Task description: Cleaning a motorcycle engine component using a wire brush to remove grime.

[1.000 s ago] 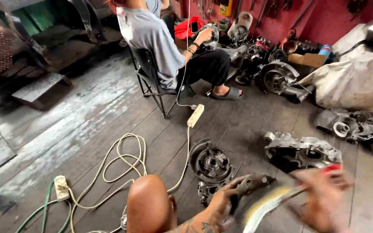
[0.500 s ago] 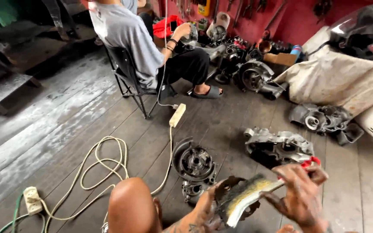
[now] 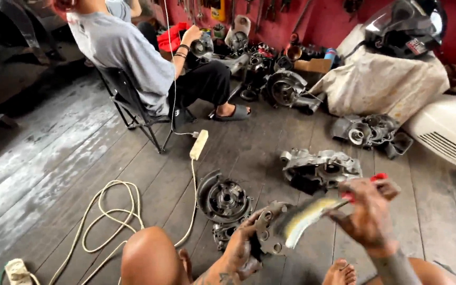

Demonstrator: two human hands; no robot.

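Two greasy hands work low in the frame above the plank floor [image 3: 69, 174]. The left hand [image 3: 241, 248] has its fingers wrapped around a small round metal engine part [image 3: 268, 232] with bolt holes, holding it up between the person's bare knees. The right hand [image 3: 368, 214] is closed on the red handle of a brush [image 3: 312, 217], whose pale, blurred bristles lie against the right edge of that part. Just behind the part, on the floor, sits a dark circular clutch housing [image 3: 222, 199], and further right a grey crankcase [image 3: 320, 168] lies on its side. A cream extension cord [image 3: 112, 221] loops over the boards to a power strip [image 3: 199, 144]. Well apart, at the top, another person in a grey shirt [image 3: 127, 53] sits on a folding chair [image 3: 127, 105], holding a metal piece among more engine parts by the red wall [image 3: 323, 21].
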